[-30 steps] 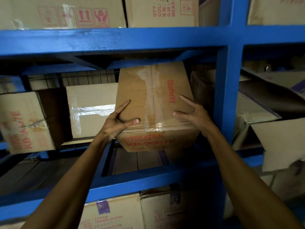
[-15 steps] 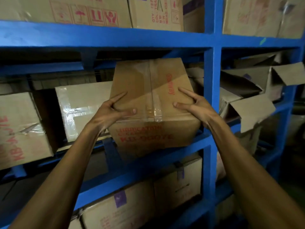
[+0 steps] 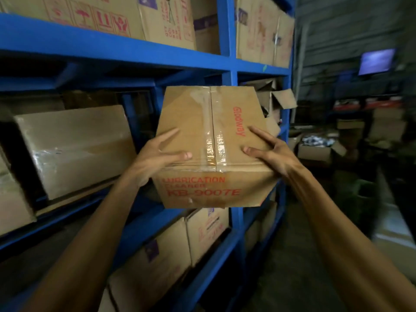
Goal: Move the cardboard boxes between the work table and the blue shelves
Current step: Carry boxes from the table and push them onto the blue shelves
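Left hand [image 3: 155, 158] and right hand [image 3: 269, 152] clamp the taped brown cardboard box [image 3: 209, 149] between them, long axis pointing away, just outside the blue steel shelves [image 3: 227, 41].

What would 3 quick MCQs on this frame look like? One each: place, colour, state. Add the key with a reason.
1. Where is the box marked KB-9007E?
A. Held in front of the blue shelves
B. On the floor
C. On the top shelf

2. What colour is its print?
A. Black
B. Red
C. Green

3. How is its top seam?
A. Flaps open
C. Cut away
B. Taped shut

Key: 1 A, the left hand and right hand grip its sides in front of the blue shelves; 2 B, the "LUBRICATION" and "Glodway" lettering is red; 3 B, clear tape runs along the closed centre seam.
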